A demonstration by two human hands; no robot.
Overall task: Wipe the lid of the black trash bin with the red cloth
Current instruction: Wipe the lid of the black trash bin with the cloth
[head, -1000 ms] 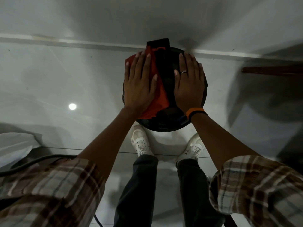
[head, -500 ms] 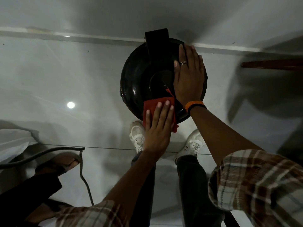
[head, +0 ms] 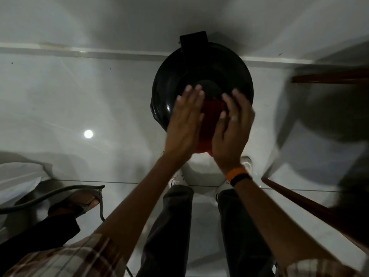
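The round glossy black trash bin lid stands on the floor against the wall, its hinge tab at the back. The red cloth is bunched over the lid's near edge, sandwiched between my two hands. My left hand presses against its left side with fingers stretched out. My right hand, with a ring and an orange-and-black wristband, curls around its right side. Both hands look raised off the lid and are blurred. Most of the cloth is hidden between the palms.
My white shoes stand just in front of the bin. Another person's sandalled foot and a grey cable lie at lower left, beside a white bag. Brown wooden furniture legs stand at the right.
My left hand slid the cloth from the lid's far left to its near edge. My right hand then left the lid's right side and closed on the cloth with the left.
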